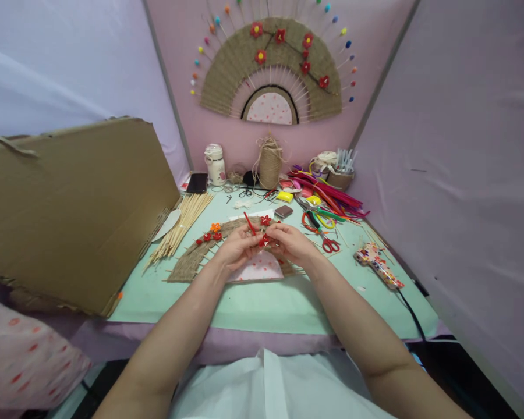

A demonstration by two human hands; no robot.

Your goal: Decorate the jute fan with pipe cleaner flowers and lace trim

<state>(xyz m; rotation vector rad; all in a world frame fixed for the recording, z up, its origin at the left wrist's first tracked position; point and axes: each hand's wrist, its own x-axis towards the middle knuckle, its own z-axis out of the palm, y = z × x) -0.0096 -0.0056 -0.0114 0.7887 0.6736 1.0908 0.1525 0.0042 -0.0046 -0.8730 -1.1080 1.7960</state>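
Note:
My left hand (238,247) and my right hand (293,243) meet above a half-made jute fan (191,263) lying on the mint green mat (262,302). Both pinch a red pipe cleaner (250,223) that is being bent into a small red flower shape (264,240) between the fingertips. Its free end sticks up and to the left of my left fingers. Small red and orange flowers (210,234) sit on the fan's left part, and another red flower (265,220) lies just beyond my hands. The fan's pink dotted centre (260,269) shows under my wrists.
A big cardboard sheet (70,209) leans at the left beside a bundle of bamboo sticks (181,228). Behind lie a jute twine spool (269,164), a phone (197,183), a white jar (215,165), coloured pipe cleaners (327,198), red scissors (325,235) and a glue gun (379,265). A finished fan (271,70) hangs on the wall.

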